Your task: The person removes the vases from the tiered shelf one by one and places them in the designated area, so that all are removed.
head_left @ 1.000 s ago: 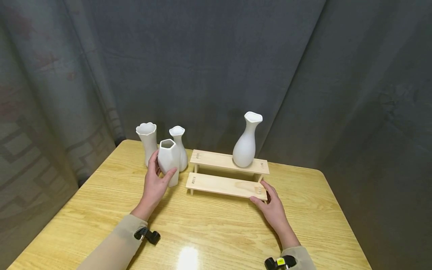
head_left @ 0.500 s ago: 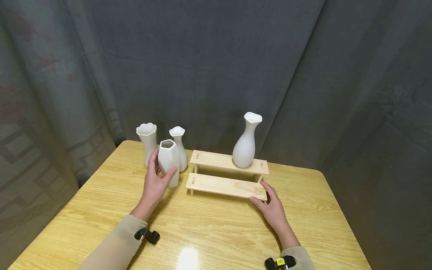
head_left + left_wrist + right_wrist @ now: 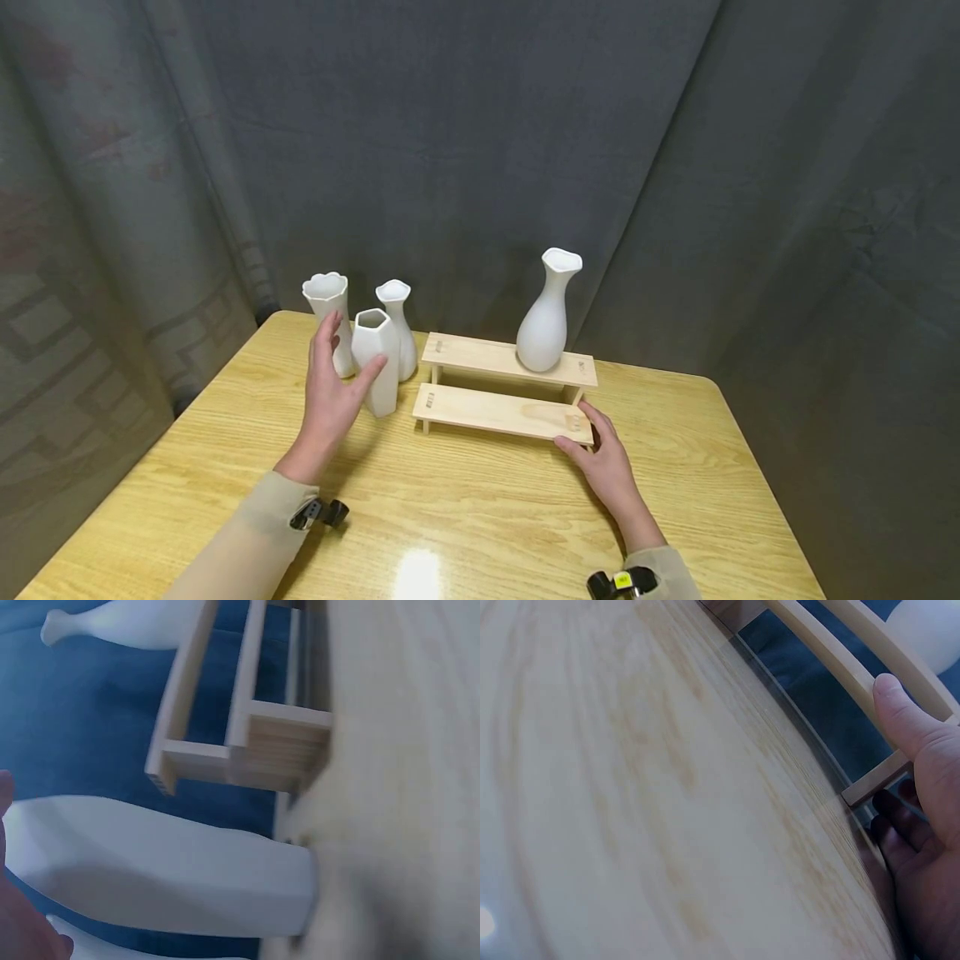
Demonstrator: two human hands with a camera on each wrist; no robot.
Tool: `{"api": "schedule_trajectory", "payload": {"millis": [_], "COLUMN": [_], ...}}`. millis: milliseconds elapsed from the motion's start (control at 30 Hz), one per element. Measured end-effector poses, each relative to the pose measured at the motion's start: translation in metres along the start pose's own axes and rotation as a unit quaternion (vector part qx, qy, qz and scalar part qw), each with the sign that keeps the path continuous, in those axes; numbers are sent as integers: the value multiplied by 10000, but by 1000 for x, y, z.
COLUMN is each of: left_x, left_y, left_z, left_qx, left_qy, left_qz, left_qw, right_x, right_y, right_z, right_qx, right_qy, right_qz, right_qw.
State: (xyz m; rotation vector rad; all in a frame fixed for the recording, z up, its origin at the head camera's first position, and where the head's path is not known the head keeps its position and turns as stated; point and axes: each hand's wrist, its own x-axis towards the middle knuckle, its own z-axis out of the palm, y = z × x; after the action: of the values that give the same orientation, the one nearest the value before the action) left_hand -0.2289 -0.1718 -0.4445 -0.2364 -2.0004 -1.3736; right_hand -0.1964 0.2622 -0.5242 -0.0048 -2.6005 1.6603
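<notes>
Two hands set at a two-step wooden stand and a group of white vases on a wooden bench.

The left hand [image 3: 330,392] is held with fingers spread and apart, just left of centre in the head view, at the white ceramic hexagonal-mouthed vase [image 3: 377,360], with only the thumb seen against the vase's side. The right hand [image 3: 603,462], at lower right of centre, is laid with relaxed fingers against the right end of the lower step of the pale two-step wooden stand [image 3: 502,412]. A white scalloped-rim vase [image 3: 330,312] and a white narrow-necked vase [image 3: 399,329] are seen just behind the hexagonal one. A tall white bottle-shaped vase [image 3: 547,321] is stood upright on the upper step. All is carried by the light wood-grain bench [image 3: 465,517], and dark grey curtains [image 3: 487,125] fill the upper frame.
</notes>
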Motion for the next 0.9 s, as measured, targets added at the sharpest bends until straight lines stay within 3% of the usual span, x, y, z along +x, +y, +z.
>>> {"api": "schedule_trajectory", "payload": {"millis": [200, 500, 900], "left_x": [7, 12, 16], "left_y": [18, 48, 78], "left_z": [0, 4, 28], "left_qx": [256, 183, -14], "left_qy": [-9, 132, 221], "left_qz": [285, 712, 1383], "left_qw": [9993, 9972, 9901], "right_x": [-1, -1, 0], "right_y": [0, 1, 1], "right_z": [-1, -1, -1], "right_qx": [-24, 14, 61], "right_qy": [-1, -27, -15], "right_qz": [-9, -35, -52], "right_qw": [10000, 10000, 10000]}}
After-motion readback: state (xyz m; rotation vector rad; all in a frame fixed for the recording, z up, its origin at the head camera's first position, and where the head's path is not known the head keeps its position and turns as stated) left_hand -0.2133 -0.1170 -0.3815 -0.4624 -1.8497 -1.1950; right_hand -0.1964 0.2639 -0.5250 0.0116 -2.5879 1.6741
